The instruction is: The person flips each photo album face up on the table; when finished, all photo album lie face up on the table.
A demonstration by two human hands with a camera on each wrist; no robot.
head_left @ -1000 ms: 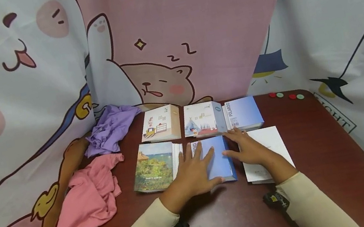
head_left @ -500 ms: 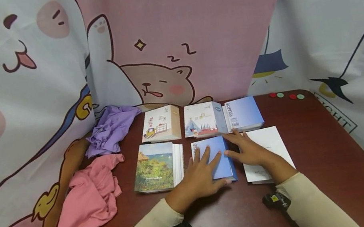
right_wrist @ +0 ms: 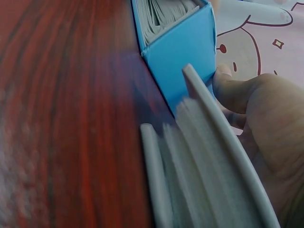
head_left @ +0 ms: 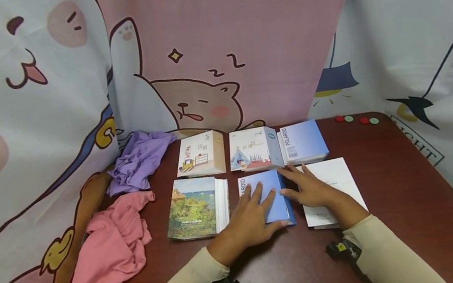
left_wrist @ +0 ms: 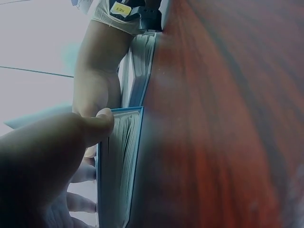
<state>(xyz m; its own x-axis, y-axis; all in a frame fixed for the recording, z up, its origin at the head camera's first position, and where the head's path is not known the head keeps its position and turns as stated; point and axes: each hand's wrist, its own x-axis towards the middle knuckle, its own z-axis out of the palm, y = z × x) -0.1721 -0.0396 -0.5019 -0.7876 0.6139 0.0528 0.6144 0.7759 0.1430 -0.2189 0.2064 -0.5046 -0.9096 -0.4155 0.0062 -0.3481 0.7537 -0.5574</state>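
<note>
Dark red worktop (head_left: 402,211) under cartoon-cat curtains; notes run near to far. Left hand (head_left: 251,218) flat on blue album (head_left: 274,199), fingers (head_left: 258,191) spread straight, thumb at near edge: reads to me as pinning it in place. Right hand (head_left: 312,189) beside it, fingers extended against album's right edge, palm over white album (head_left: 337,177), likely squaring the two. Landscape album (head_left: 194,207) left of blue one. Far row: three more albums, so grid layout. Pink cloth (head_left: 109,253), purple cloth (head_left: 138,159) pushed far left, clear of books.
</note>
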